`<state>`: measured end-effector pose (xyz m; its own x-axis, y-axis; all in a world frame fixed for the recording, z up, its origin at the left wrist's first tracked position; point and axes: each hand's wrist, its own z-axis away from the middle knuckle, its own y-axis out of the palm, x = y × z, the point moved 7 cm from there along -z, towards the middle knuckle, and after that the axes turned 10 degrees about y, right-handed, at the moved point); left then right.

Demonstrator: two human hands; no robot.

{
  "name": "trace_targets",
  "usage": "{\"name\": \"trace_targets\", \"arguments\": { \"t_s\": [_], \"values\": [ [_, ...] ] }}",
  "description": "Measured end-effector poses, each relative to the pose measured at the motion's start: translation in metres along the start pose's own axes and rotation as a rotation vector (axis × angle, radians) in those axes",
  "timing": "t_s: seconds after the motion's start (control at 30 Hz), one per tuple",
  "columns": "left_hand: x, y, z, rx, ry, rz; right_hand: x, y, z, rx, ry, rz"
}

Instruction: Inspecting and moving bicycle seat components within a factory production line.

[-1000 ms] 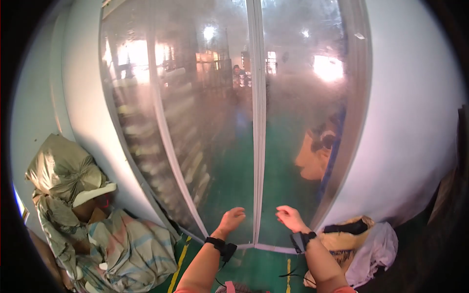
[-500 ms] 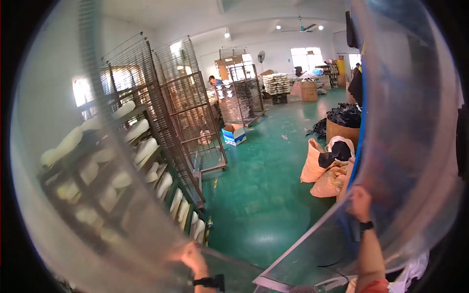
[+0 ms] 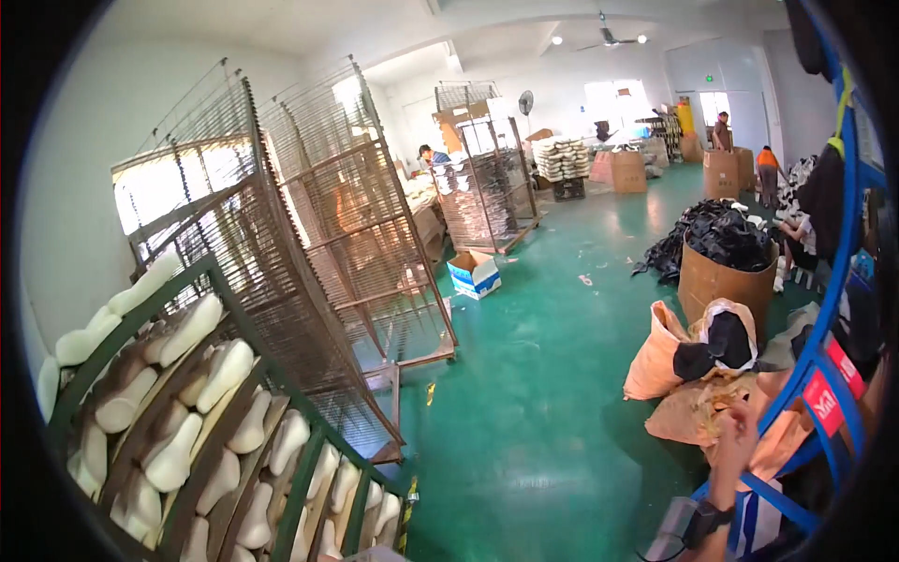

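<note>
My right hand is raised at the lower right, with a black band on its wrist. It is close to a blue metal frame and in front of crumpled brown paper sacks. Its fingers look partly curled, and I cannot tell whether they grip anything. My left hand is out of the picture. A green rack full of white foot-shaped forms stands close by at the lower left.
Tall wire-mesh racks line the left side of a green floor. A blue-and-white carton lies on it. A brown drum holds black scraps. People work at the far end by stacked cartons.
Both hands were parting clear plastic curtain strips. The curtain is gone from view now, the workshop is seen unobstructed, and the left hand has dropped out of the picture.
</note>
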<state>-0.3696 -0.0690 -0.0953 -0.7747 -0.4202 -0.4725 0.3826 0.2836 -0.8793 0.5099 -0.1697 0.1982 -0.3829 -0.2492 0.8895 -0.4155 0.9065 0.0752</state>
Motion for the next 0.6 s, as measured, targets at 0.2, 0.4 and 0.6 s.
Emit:
{"name": "trace_targets", "arguments": {
  "t_s": [0.2,0.4,0.6],
  "values": [
    [-0.198,0.124,-0.074,0.661,-0.017,-0.745,0.117,0.302,-0.042,0.902,-0.036,-0.868],
    [-0.331,0.261,-0.238,0.329,0.366,-0.373,0.198,0.472,-0.102,1.564,-0.162,-1.261],
    [-0.529,0.387,-0.399,0.144,0.049,0.206,0.098,0.605,-0.195,1.567,-0.133,-1.490]
  ]
}}
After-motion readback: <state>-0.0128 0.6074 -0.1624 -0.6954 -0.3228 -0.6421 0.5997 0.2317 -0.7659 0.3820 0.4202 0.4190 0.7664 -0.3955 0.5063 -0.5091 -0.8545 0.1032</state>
